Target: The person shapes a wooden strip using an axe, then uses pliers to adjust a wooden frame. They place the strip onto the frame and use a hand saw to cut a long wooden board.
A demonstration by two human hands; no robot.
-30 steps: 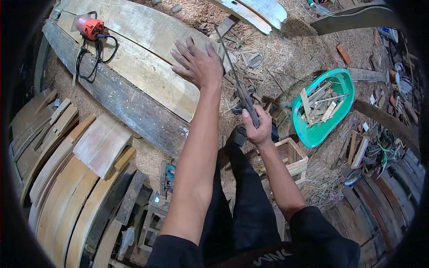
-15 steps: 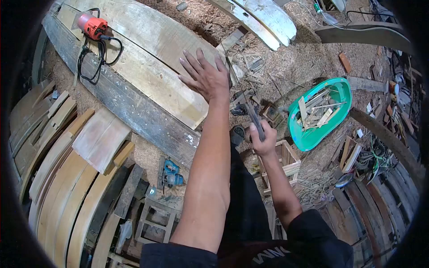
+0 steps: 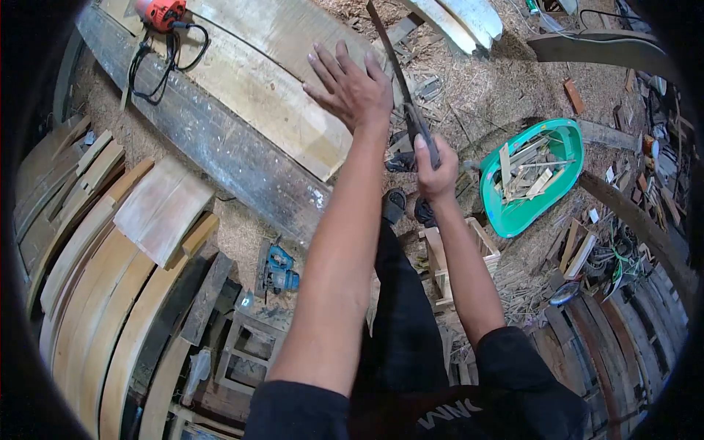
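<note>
My left hand (image 3: 357,89) lies with fingers spread on the pale, wide wooden plank (image 3: 286,37), near its right end. A second plank (image 3: 257,110) lies alongside, with a dark gap between them. My right hand (image 3: 438,170) is closed round the handle of a machete (image 3: 394,60), thumb along the grip. Its long, narrow dark blade points up and away, just right of my left hand and past the plank's edge. Both planks rest on a worn, paint-spotted board (image 3: 220,158).
A red power tool (image 3: 160,13) with a black cord sits on the planks. A green tub (image 3: 513,218) of wood scraps stands right. Below are a wooden crate (image 3: 480,238) and a blue power tool (image 3: 280,268). Curved boards (image 3: 110,286) are stacked left; shavings cover the floor.
My right hand has moved up slightly and the machete blade has swung up and forward. My left hand stays spread on the plank. The whole view has shifted a little.
</note>
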